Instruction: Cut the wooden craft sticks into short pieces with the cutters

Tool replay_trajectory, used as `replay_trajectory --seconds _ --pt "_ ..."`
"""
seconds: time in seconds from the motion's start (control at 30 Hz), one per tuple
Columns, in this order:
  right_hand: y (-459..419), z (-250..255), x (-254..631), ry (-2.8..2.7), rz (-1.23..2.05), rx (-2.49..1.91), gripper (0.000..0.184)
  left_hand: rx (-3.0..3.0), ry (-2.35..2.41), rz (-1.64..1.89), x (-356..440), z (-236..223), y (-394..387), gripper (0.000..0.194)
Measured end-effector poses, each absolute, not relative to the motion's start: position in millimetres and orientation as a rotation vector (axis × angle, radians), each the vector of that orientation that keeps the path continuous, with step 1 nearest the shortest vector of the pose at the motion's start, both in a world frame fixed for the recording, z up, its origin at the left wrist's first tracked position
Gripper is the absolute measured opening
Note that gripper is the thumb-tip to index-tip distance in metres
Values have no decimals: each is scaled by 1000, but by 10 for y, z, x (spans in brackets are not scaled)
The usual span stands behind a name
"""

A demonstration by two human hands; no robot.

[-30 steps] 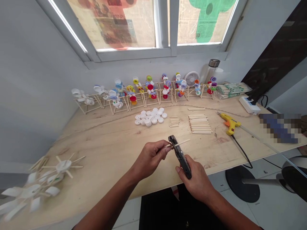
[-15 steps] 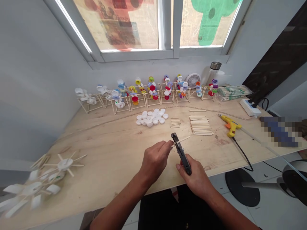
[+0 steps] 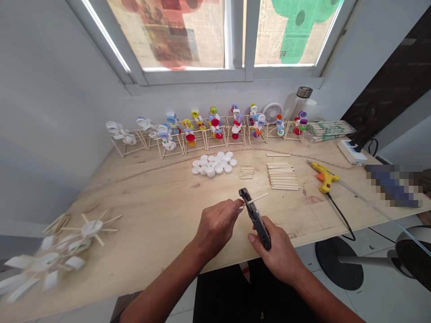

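Observation:
Between the fingertips of my left hand is a thin wooden stick, its free end pointing right and slightly up. My right hand is wrapped round the handle of a dark folding multi-tool. The tool's head lies across the stick, close by my left fingertips; whether its jaws bite the wood I cannot tell. Beyond my hands lie a short bundle of cut sticks, a larger row of longer sticks and a heap of white bottle caps.
Several stick frames with coloured cap wheels line the wall. White paddle wheels lie at the left. A yellow glue gun, a power strip and bagged sticks are at the right. A cord crosses the table.
My left hand has turned over, its back now facing up, with the stick still pinched. The multi-tool stays across the stick. The camera view has shifted slightly.

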State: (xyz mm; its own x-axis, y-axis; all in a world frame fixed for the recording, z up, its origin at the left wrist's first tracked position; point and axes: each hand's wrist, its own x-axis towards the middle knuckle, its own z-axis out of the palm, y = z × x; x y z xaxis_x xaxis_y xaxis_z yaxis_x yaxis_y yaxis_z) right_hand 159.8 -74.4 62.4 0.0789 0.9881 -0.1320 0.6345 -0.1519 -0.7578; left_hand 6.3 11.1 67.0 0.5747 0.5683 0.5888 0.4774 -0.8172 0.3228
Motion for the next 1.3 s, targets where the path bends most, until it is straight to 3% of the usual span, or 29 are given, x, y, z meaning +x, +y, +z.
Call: replay_trajectory --seconds 0.63,1.03,1.3 --pt "-625 600 1607 -1599 832 -1848 15 2487 905 952 94 782 224 19" --pt "-478 441 1593 -1461 852 -1793 18 2996 1167 1144 204 569 308 20" --pt "-532 524 1628 -1479 922 -1775 10 3076 951 1123 184 621 381 17"
